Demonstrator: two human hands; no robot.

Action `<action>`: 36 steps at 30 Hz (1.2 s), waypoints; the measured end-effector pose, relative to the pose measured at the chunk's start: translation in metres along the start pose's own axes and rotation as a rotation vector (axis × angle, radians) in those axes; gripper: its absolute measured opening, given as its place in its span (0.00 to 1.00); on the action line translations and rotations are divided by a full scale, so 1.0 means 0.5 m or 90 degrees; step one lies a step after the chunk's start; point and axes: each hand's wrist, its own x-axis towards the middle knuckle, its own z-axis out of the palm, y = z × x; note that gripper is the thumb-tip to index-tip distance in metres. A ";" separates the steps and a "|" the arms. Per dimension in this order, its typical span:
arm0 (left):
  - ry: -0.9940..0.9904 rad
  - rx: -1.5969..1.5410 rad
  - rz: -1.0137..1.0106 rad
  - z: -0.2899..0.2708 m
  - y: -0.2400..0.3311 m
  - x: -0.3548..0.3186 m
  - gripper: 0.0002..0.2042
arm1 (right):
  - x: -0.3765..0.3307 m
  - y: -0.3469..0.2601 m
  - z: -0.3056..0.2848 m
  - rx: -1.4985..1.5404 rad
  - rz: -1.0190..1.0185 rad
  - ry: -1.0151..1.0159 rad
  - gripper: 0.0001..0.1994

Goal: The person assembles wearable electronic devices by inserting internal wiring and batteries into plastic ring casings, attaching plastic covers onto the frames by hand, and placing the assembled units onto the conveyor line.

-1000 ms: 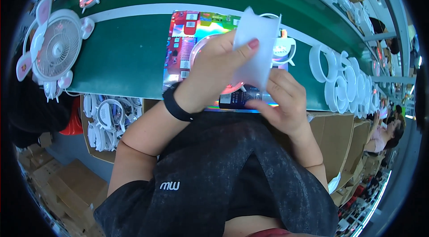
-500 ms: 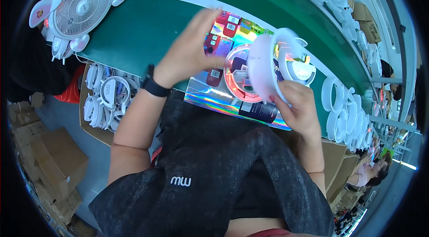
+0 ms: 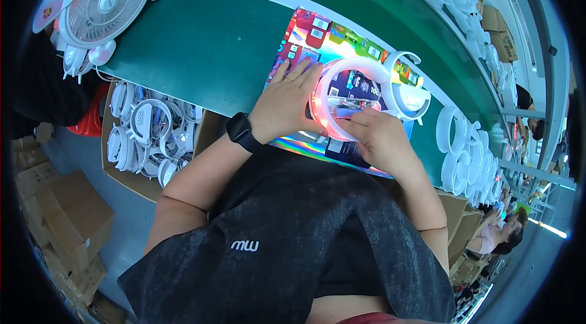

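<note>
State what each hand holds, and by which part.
Both hold the white ring light: left hand on its left rim, right hand on its lower rim.

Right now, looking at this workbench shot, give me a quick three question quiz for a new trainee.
1. True or false: the white ring light lies on the colourful card.
2. Which hand wears the black watch?
3. The white fan sits: A) far left of the green belt, B) in the box of white parts, C) on the card.

Key: 1 true. 2 the left hand. 3 A.
</note>
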 end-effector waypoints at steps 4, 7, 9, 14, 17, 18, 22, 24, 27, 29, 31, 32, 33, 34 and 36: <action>0.025 0.022 0.009 0.005 0.016 0.004 0.57 | 0.015 0.010 0.009 -0.061 -0.014 -0.069 0.22; 0.046 0.046 -0.006 0.009 0.032 -0.009 0.57 | 0.003 -0.006 -0.001 -0.058 -0.017 -0.062 0.18; 0.017 0.107 0.002 0.001 0.053 -0.025 0.56 | -0.015 -0.019 -0.028 0.038 -0.060 0.074 0.15; -0.087 -0.216 -0.152 -0.120 0.095 -0.033 0.39 | -0.138 0.020 0.007 0.092 0.304 0.250 0.17; 0.072 -0.187 -0.056 -0.091 0.076 0.048 0.33 | -0.124 0.026 0.046 0.160 0.453 0.328 0.17; 0.077 -0.090 -0.018 -0.087 0.089 0.078 0.30 | -0.123 0.032 0.061 0.167 0.472 0.341 0.17; -0.084 0.124 0.006 0.005 0.141 0.152 0.17 | -0.125 0.055 0.107 0.370 0.499 0.409 0.13; -0.053 0.134 0.029 0.032 0.153 0.160 0.11 | -0.137 0.057 0.114 0.367 0.506 0.436 0.11; 0.042 0.084 0.044 0.049 0.137 0.144 0.09 | -0.157 0.046 0.120 0.426 0.521 0.452 0.11; 0.029 0.051 0.040 0.047 0.125 0.130 0.09 | -0.160 0.040 0.128 0.414 0.502 0.433 0.12; 0.025 0.036 0.050 0.050 0.132 0.128 0.09 | -0.159 0.041 0.137 0.424 0.511 0.453 0.12; 0.022 0.050 0.016 0.045 0.141 0.129 0.10 | -0.152 0.039 0.139 0.436 0.510 0.473 0.13; 0.019 0.065 -0.019 0.043 0.147 0.131 0.12 | -0.146 0.032 0.130 0.445 0.519 0.489 0.15; 0.021 0.066 -0.021 0.046 0.145 0.135 0.12 | -0.142 0.036 0.135 0.446 0.516 0.488 0.15; 0.007 0.112 0.067 0.053 0.148 0.137 0.13 | -0.142 0.038 0.157 0.338 0.483 0.526 0.14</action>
